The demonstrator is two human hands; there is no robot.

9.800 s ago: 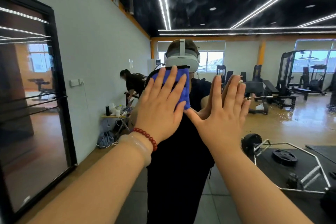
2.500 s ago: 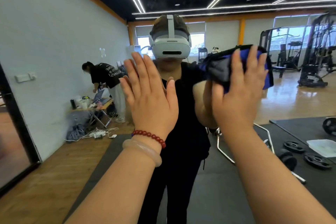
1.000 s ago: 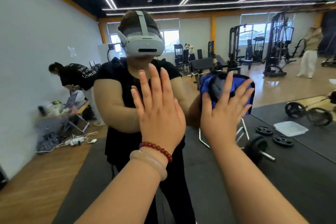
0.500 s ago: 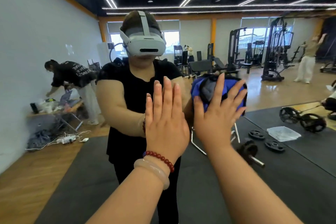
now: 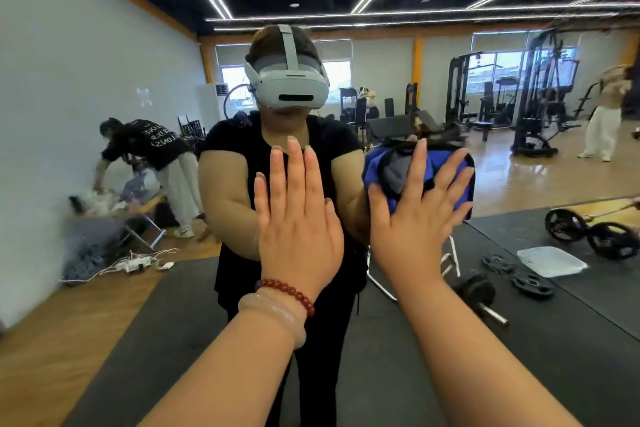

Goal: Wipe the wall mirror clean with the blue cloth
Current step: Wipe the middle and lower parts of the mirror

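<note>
Hands rest flat against the mirror (image 5: pixel 381 62): left hand (image 5: pixel 298 218) bare, fingers straight and released; right hand (image 5: pixel 412 218) presses the cloth (image 5: pixel 375 166) to it, fingers spread, not gripping.

The only writing shown is white lettering in several lines on the black T-shirt (image 5: pixel 152 142) of a bent-over person (image 5: pixel 175 180) at the left, seen reversed in the wall mirror (image 5: pixel 69 45) and blurred, so that only fragments resembling "OVE" and "ELDON" are made out, without certainty.
</note>
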